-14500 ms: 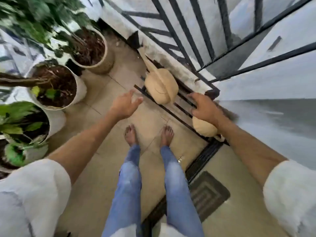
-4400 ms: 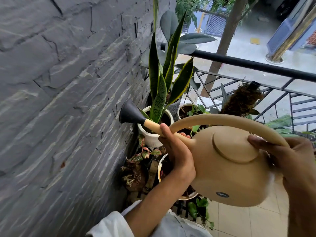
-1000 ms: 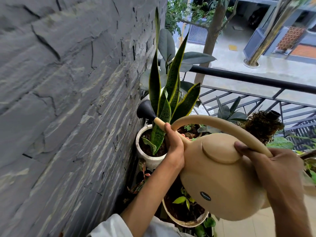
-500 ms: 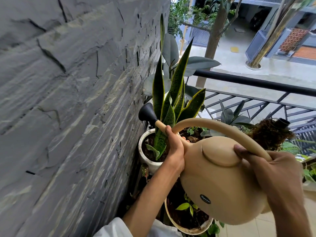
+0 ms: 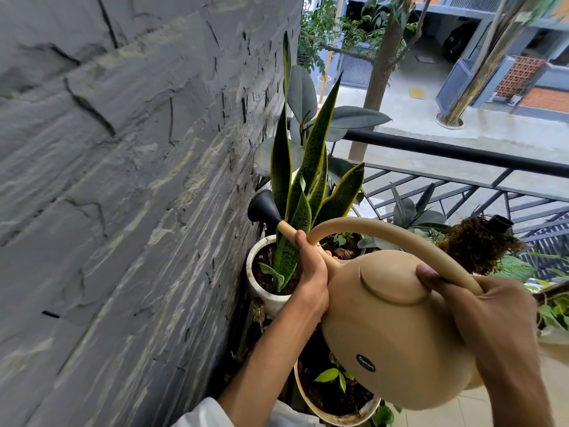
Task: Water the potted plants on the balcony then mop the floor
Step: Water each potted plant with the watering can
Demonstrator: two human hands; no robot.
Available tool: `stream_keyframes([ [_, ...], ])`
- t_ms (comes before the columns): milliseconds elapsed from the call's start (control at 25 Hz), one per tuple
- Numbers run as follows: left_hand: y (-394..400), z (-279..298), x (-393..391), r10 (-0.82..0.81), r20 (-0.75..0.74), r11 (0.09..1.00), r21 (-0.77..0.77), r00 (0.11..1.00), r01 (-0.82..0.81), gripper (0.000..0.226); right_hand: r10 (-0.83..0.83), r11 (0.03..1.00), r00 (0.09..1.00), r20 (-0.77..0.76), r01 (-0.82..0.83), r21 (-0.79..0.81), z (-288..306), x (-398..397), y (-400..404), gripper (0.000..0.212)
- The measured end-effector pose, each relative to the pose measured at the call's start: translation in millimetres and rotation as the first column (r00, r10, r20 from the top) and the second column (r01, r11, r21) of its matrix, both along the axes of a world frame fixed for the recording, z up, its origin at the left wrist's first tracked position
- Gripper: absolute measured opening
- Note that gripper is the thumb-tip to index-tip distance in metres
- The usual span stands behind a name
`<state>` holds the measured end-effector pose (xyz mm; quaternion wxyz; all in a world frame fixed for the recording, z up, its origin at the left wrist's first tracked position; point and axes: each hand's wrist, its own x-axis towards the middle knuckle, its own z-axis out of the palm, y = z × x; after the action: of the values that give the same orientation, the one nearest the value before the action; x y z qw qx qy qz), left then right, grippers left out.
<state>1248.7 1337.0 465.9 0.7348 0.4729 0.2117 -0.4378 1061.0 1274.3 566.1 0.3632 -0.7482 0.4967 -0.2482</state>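
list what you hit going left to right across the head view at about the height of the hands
stone wall → white pot of the snake plant → left hand on the spout → tan watering can → right hand on the handle → green leaves at the right edge

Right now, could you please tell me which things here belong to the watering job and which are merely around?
In use:
watering can
left hand on its spout
right hand on its handle
snake plant in white pot

Merely around:
stone wall
black railing
rubber plant
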Motion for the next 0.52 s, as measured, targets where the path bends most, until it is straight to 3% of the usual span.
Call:
stream_keyframes([
  [360,2.8,-0.3,-4.9,-0.03,0.038,1.0,0.006,0.999,0.03,0.067,0.021,0.999,0.999,0.034,-0.02,-0.026,-7.2,-11.0,1.7,0.038],
  [520,4.1,5.0,-11.2,-0.056,0.097,0.998,-0.003,0.994,0.057,0.067,-0.034,0.998,0.994,0.109,0.028,0.056,-12.9,-20.4,1.8,0.039],
])
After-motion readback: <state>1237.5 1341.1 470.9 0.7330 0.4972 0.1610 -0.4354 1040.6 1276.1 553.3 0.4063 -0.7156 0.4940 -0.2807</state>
